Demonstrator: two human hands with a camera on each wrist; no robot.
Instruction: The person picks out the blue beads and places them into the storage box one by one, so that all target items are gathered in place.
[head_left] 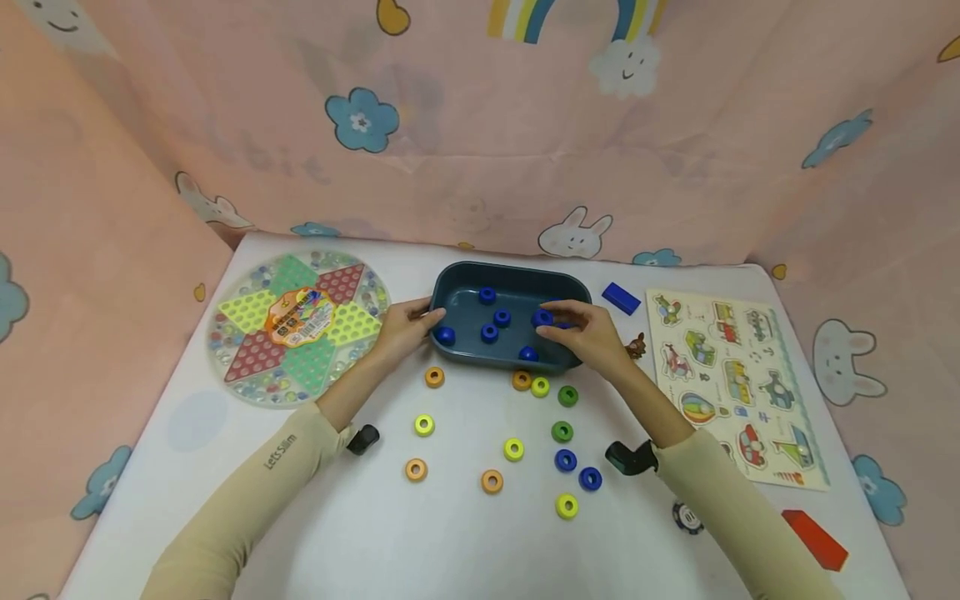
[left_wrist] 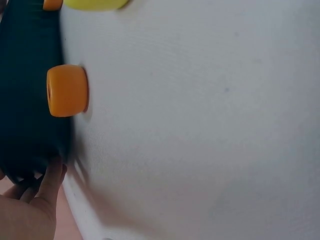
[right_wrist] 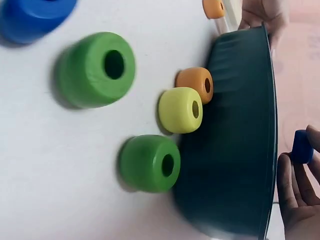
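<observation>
A dark teal tray (head_left: 465, 312) stands at the back middle of the table, with several blue beads (head_left: 502, 317) lying in it. At its left end my left hand (head_left: 405, 333) grips the rim, thumb over the edge and fingers outside. My right hand (head_left: 591, 333) is over the tray's right end and pinches a blue bead (right_wrist: 301, 147) between thumb and fingers. In the right wrist view this bead shows beyond the tray's rim. Part of the tray's right end is hidden behind the hand.
In front of the tray lie orange (head_left: 492, 482), yellow (head_left: 513, 450), green (head_left: 562, 432) and blue beads (head_left: 590, 479). A round star-patterned game board (head_left: 307, 358) is at left. To the right are a picture puzzle board (head_left: 712, 375), a blue block (head_left: 621, 298), a poker chip (head_left: 686, 518) and a red block (head_left: 816, 540).
</observation>
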